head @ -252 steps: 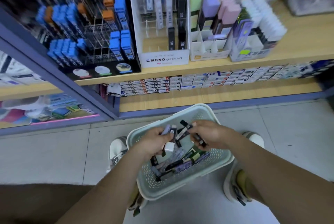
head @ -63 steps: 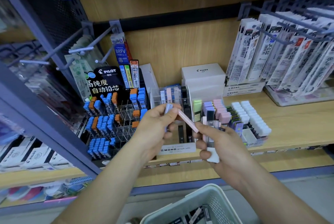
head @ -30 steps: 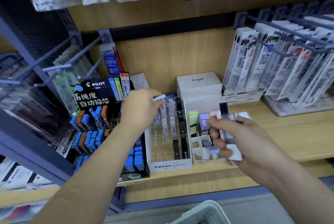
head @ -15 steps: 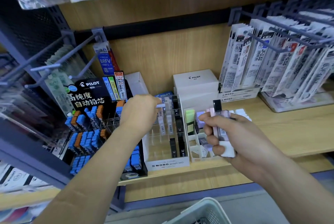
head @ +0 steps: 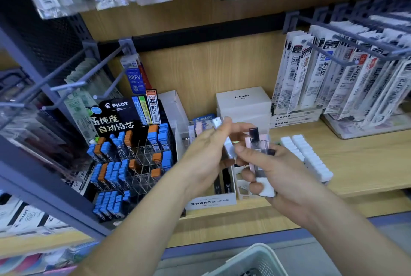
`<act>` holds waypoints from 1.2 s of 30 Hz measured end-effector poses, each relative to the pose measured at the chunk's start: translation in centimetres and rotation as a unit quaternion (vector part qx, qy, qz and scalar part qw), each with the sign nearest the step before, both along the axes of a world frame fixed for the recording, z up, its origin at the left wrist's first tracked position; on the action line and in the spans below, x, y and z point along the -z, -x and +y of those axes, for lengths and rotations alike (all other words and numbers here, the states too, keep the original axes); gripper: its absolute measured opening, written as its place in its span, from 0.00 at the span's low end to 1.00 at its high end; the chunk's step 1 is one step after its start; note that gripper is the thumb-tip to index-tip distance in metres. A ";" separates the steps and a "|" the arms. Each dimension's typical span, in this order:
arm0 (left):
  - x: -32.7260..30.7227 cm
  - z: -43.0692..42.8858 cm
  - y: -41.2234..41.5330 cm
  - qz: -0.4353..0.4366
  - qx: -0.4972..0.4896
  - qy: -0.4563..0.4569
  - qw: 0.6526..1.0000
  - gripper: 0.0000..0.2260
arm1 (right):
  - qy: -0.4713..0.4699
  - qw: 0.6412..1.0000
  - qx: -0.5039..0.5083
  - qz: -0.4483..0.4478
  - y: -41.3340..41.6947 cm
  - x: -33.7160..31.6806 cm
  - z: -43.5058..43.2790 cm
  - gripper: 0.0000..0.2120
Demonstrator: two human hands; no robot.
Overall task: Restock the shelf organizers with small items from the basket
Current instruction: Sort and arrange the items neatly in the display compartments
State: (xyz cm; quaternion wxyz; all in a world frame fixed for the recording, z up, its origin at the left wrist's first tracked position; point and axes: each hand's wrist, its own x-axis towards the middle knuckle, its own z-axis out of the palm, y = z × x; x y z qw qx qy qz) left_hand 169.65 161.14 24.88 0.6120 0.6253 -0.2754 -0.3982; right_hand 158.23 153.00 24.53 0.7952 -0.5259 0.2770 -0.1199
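My left hand (head: pixel 206 155) pinches a slim pale lead case (head: pixel 229 145) with a white cap, tilted up to the left. It meets my right hand (head: pixel 282 173), which grips a bundle of lead cases (head: pixel 259 144): pink and clear ones, one with a black cap on top, and a white end below my fingers. Both hands hover in front of the white MONO graph organizer (head: pixel 211 203), whose slots are mostly hidden behind them. The pale basket (head: pixel 251 255) shows only its rim at the bottom edge.
A black Pilot rack (head: pixel 133 160) of blue and orange lead cases stands left of the organizer. White erasers (head: pixel 307 157) lie in rows to the right. Behind are white Pilot boxes (head: pixel 242 102). Refill packs (head: pixel 333 79) hang on hooks at right, and bare hooks (head: pixel 73 84) jut out at left.
My left hand has drawn back from the organizer's slots and moved right to meet my right hand, and now pinches a pale case beside the bundle. My right hand has stayed put.
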 end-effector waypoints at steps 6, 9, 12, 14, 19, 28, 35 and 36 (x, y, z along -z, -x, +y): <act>0.5 0.3 -0.6 0.030 0.018 0.005 0.999 0.22 | 0.031 0.999 0.035 -0.007 -0.3 0.4 0.2 0.05; 0.7 1.4 -3.6 -0.228 -0.136 -0.103 0.958 0.10 | 0.000 0.997 0.084 -0.001 0.0 0.2 -0.8 0.05; 2.8 2.5 -5.6 -0.554 -0.137 -0.281 0.772 0.05 | -0.021 0.994 0.112 -0.005 0.6 -0.1 -1.7 0.05; 4.3 2.3 -5.6 -0.614 -0.108 -0.316 0.715 0.07 | -0.019 0.993 0.112 -0.005 0.8 -0.3 -1.8 0.06; 5.1 0.8 -5.6 -0.652 -0.100 -0.312 0.684 0.05 | -0.018 0.995 0.101 0.000 0.7 0.2 -1.7 0.04; 2.6 1.6 -5.9 -0.494 -0.153 -0.209 0.830 0.03 | -0.014 0.995 0.099 -0.004 1.2 0.0 -2.4 0.04; 4.5 0.8 -4.8 -0.527 -0.105 -0.179 0.824 0.06 | -0.013 0.997 0.079 -0.003 1.7 0.2 -2.4 0.03; 4.8 0.7 -5.0 -0.544 -0.102 -0.175 0.814 0.05 | -0.014 0.997 0.076 -0.002 1.8 0.3 -2.4 0.02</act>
